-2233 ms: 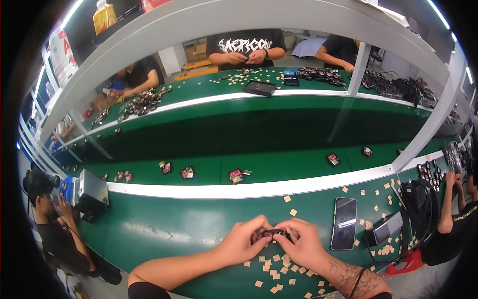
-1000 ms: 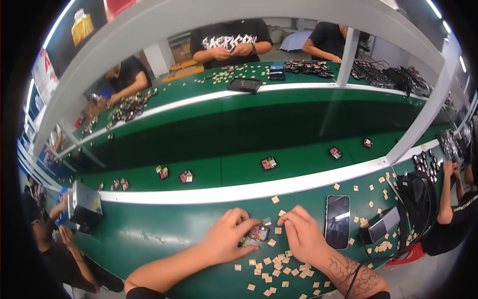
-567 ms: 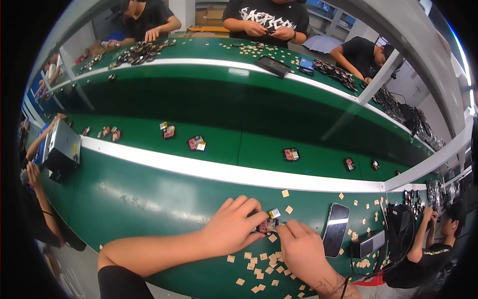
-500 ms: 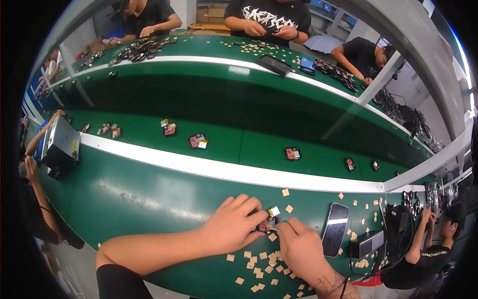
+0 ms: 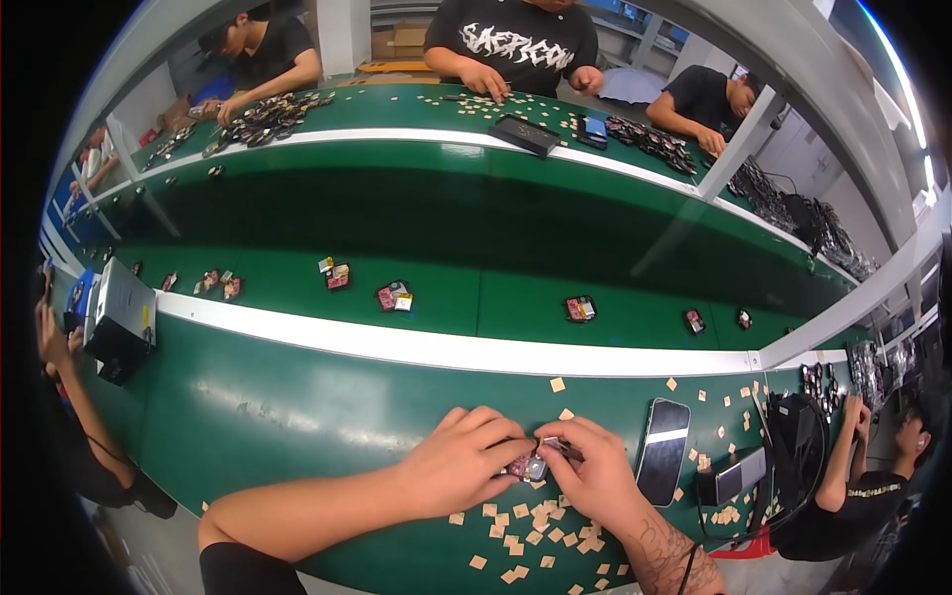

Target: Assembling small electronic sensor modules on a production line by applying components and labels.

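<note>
A small open electronic assembly [image 5: 524, 466], with a reddish circuit board and a silvery part in a dark casing, lies on the green bench between my hands. My left hand [image 5: 464, 454] has its thumb and fingers closed round the left side of it. From the right, my right hand [image 5: 593, 468] pinches at its upper right edge, fingers bent together. A thin dark piece shows among those fingertips, too small to name. Below both hands, several small tan square pieces [image 5: 540, 516] are scattered on the bench.
Right of my hand lies a phone [image 5: 663, 451], with a grey box-shaped device [image 5: 739, 478] and a black bag [image 5: 793, 441] beyond. A white rail [image 5: 426, 342] separates the bench from the green belt, where similar assemblies [image 5: 395, 296] lie. Co-workers sit opposite and at both sides.
My right hand has moved up and left onto the assembly's upper edge. The white-and-yellow battery that stuck out above is now covered by the fingers or moved. The thin metal tip is hidden.
</note>
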Tool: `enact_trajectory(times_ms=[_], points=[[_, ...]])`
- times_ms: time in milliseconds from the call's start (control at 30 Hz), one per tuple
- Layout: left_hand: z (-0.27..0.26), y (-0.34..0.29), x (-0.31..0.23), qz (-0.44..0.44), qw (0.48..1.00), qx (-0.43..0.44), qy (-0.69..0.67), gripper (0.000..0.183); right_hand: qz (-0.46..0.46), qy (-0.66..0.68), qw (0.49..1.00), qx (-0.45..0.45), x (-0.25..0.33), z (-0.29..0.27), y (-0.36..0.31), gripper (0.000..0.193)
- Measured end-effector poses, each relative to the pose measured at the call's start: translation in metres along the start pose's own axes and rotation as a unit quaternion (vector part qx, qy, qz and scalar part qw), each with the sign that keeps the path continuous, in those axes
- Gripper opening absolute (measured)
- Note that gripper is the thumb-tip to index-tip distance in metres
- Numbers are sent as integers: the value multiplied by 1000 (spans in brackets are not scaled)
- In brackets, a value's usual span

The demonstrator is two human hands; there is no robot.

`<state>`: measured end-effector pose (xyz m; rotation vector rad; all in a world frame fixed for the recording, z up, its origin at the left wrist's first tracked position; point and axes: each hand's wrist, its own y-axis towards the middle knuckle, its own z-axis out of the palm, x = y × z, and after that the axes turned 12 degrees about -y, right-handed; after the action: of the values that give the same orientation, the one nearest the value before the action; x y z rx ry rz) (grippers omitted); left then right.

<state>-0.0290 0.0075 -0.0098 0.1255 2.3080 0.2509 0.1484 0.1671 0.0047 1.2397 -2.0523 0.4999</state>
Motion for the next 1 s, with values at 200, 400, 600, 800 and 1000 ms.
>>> enact_trajectory(times_ms=[200,400,600,800,1000], points=[[-5,0,-2,-21,1000,3,8,50,-36,22,999,9,-6,-8,-3,21],[-1,-1,8,26,995,-49,-79,45,-108,-27,994,17,-12,-8,-6,21],[-3,-5,12,48,995,-28,-83,40,-58,4,994,92,-3,-20,-4,17],[-4,-6,10,57,998,3,-26,35,-37,40,995,80,-9,-19,-3,13],[-3,-10,5,77,995,20,64,31,-23,4,992,128,-4,-33,-3,18]])
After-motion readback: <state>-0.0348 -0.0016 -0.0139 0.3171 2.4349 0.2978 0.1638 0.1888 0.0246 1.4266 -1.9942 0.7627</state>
